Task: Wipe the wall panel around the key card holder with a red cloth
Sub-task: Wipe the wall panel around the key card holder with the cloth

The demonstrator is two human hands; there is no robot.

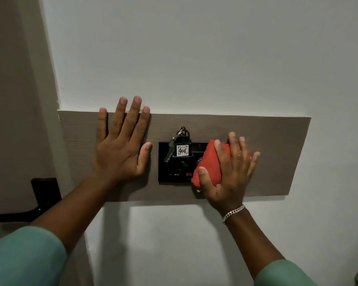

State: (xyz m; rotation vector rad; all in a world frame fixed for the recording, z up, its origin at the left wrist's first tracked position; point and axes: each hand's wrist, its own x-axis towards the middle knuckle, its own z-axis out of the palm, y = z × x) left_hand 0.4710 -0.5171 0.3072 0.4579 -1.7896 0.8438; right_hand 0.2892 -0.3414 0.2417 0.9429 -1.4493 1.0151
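Red cloth pressed at the key card holder's right edge.

The right hand [229,170] gripped the folded red cloth [209,164] against the wood-grain wall panel [277,153], overlapping the black key card holder [174,172], where a key tag [183,150] marked 406 hung. The left hand [120,145] lay open and flat on the panel, left of the holder.

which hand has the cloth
The right hand, bracelet on its wrist, presses the folded red cloth against the panel; the left hand lies flat, empty.
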